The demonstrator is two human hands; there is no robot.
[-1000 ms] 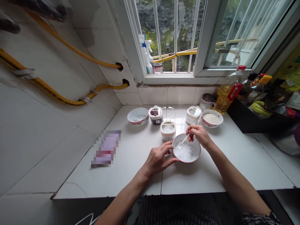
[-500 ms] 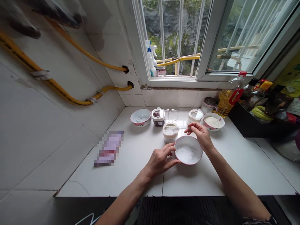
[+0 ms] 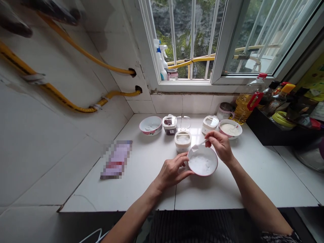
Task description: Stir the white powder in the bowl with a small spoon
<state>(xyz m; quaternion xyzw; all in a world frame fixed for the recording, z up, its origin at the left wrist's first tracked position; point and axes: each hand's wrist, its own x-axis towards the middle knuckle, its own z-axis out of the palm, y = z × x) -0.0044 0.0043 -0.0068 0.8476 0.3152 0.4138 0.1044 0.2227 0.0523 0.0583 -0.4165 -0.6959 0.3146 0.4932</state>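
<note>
Camera, one: worn on your head, facing forward and down; your left hand [image 3: 172,171] and right hand [image 3: 219,145] near, counter [image 3: 144,162] beneath, window [image 3: 253,40] beyond, wall [image 3: 63,141] leftward.

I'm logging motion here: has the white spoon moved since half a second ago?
Yes: against the open white jar, the white spoon has shifted rightward and toward the person.

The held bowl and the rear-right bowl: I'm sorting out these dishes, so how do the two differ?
The held bowl is gripped by the left hand, while the rear-right bowl rests on the counter. The held bowl has bright white contents; those in the rear-right bowl look creamier. The held bowl shows mainly its inside, the rear-right bowl also its patterned outer wall. Both are round.
</note>
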